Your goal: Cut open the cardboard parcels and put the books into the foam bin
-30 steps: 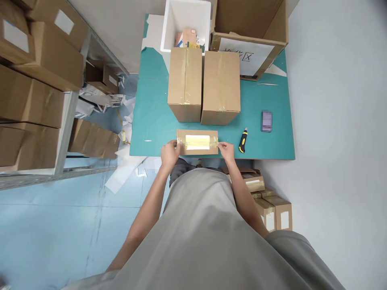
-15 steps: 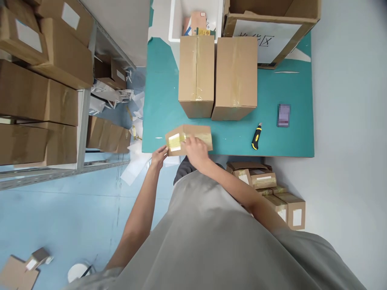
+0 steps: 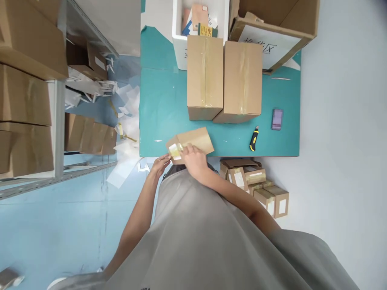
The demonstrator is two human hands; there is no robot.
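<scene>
A small cardboard box (image 3: 196,139) with a white label and clear yellowish tape on its left end lies tilted at the front edge of the green table (image 3: 160,100). My left hand (image 3: 161,164) is at the box's lower left corner, its fingers closed against that corner. Over the near side of the box lies my right hand (image 3: 194,159), fingers bent on the cardboard beside the label; what is under the fingertips is hidden. Behind the box stand two taped cartons (image 3: 204,72) (image 3: 243,76) side by side.
A black and yellow cutter (image 3: 254,139) and a blurred phone-like object (image 3: 277,119) lie to the right. At the back are a white bin (image 3: 181,52) and a large open carton (image 3: 272,44). Shelves of boxes (image 3: 26,96) stand left; small boxes (image 3: 264,195) sit below the table's right.
The view has shifted. The small box has turned, its right end swinging away from me. Both hands stay at it, the right still over its near side.
</scene>
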